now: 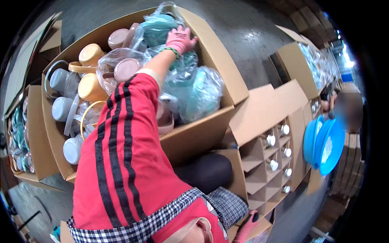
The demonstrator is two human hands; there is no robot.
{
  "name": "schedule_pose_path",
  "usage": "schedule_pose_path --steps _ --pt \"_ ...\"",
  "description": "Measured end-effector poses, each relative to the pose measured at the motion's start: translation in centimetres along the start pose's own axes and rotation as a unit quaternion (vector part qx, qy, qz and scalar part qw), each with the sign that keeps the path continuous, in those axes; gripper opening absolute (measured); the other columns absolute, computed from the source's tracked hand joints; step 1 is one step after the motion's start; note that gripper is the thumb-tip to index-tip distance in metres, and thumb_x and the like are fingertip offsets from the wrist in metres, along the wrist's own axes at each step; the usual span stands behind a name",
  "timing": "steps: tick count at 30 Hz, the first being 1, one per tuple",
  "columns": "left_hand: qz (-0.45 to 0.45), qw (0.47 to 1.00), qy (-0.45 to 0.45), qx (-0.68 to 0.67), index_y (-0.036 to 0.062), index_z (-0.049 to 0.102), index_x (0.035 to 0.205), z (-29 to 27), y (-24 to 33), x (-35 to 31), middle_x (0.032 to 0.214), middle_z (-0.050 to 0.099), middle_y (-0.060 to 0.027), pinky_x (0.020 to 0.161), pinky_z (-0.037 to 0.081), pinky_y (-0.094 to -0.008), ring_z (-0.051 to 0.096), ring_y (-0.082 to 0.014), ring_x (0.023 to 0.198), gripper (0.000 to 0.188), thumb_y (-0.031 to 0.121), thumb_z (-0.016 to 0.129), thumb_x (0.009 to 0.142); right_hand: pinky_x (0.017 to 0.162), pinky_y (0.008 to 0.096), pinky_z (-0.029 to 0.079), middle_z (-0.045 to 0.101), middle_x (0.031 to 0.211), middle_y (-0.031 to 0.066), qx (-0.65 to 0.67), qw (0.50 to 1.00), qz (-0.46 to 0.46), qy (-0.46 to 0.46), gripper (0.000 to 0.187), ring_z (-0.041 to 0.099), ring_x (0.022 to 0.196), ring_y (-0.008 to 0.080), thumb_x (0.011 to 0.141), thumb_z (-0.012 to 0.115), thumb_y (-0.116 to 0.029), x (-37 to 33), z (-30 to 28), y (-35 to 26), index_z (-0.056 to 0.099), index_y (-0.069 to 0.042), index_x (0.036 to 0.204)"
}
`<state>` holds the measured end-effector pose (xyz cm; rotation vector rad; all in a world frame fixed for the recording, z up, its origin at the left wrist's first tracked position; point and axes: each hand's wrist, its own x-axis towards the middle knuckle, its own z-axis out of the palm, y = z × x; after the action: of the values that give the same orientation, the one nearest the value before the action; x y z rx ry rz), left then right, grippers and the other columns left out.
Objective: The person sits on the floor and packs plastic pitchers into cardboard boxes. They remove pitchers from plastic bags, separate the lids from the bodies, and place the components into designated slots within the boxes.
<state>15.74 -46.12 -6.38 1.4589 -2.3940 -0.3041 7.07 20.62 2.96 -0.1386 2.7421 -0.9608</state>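
Note:
My left hand (180, 39), in a pink glove, reaches into the far right part of a large cardboard box (202, 34). Its fingers are spread over a teal container wrapped in clear plastic (159, 29), touching the wrap. More wrapped teal containers (202, 95) lie nearer to me. To the left are cup-like plastic containers with large loop handles, among them yellow ones (91, 87), pale blue ones (61, 108) and dusty pink ones (126, 69). My right hand (246, 227), also pink-gloved, is low down beside a divided carton (256, 184); its fingers are partly hidden.
Several white-capped bottles (270, 140) stand in the divided carton's compartments. Beyond it are blue basins (330, 146) and another person (346, 109). A box of plastic-wrapped goods (318, 65) is at far right; another filled box (38, 150) is at left.

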Motion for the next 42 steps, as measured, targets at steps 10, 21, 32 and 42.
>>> schedule_pose_path --steps 10,21,32,42 --pt "0.184 0.963 -0.169 -0.099 -0.0029 0.018 0.132 -5.6 6.7 -19.4 0.126 0.034 -0.0285 0.098 0.029 -0.0355 0.033 -0.0360 0.120 0.094 0.046 0.066 0.067 0.088 0.0447 0.031 0.043 0.102 0.0188 -0.212 0.957 -0.170 0.097 0.034 0.041 0.099 0.0364 0.075 0.057 -0.019 -4.0 3.5 4.8 0.045 0.003 0.098" --pt "-0.126 0.901 -0.094 -0.404 -0.0025 0.053 0.094 -1.6 8.1 -18.6 0.079 0.059 -0.0087 0.065 0.043 -0.0317 0.054 -0.0202 0.070 0.034 0.022 0.062 0.072 0.086 0.0465 0.032 0.042 0.105 0.0167 -0.136 0.959 -0.218 0.121 0.036 0.039 0.099 0.0359 0.071 0.060 -0.024 -2.3 4.9 5.5 0.048 -0.002 0.097" --pt "0.379 0.669 -0.277 -0.576 0.0018 0.057 0.100 -31.1 19.2 -20.4 0.090 0.059 -0.0090 0.074 0.046 -0.0261 0.057 -0.0145 0.082 0.023 0.018 0.051 0.085 0.084 0.0367 0.038 0.050 0.097 0.0143 0.131 0.957 -0.234 0.106 0.033 0.049 0.094 0.0296 0.076 0.061 -0.018 -3.1 0.1 4.4 0.047 -0.001 0.101" --pt "0.585 0.550 -0.183 -0.567 -0.0026 0.052 0.107 -32.7 32.1 -34.4 0.103 0.057 -0.0142 0.082 0.046 -0.0306 0.057 -0.0198 0.093 0.026 0.012 0.048 0.086 0.095 0.0311 0.032 0.045 0.121 0.0106 0.471 0.785 -0.401 0.024 0.058 0.043 0.111 0.0201 0.075 0.061 -0.007 3.0 -1.9 -7.1 0.033 -0.003 0.126"
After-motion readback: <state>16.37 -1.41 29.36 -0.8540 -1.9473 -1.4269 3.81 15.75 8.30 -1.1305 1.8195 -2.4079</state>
